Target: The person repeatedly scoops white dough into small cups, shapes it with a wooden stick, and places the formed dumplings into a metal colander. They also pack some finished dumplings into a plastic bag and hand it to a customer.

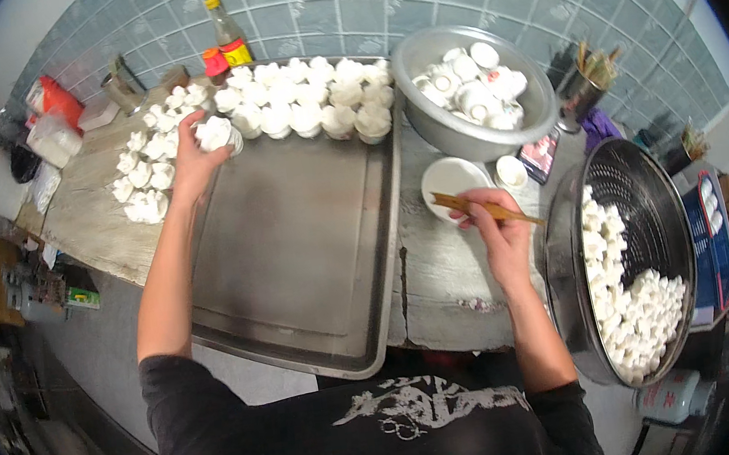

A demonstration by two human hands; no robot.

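Observation:
My left hand [194, 162] grips a small white cup [236, 141] heaped with a puffy white food, at the left edge of a metal tray [285, 243]. Several similar filled cups [304, 109] stand in rows along the tray's far end. In my right hand [503, 228] is a flat bamboo tool [448, 202] with a notched end and a thin tail. It is above the near rim of a white bowl [456, 170], right of the tray. Beside that bowl stands a small white cup [511, 172]; its contents are unclear.
A metal basin [410, 104] holds jumbled white cups. White food pieces [151, 164] cover part of the tabletop at left. At right, a tilted perforated steamer pan [646, 215] contains more white pieces. A yellow-capped bottle [226, 31] stands by the tiled wall.

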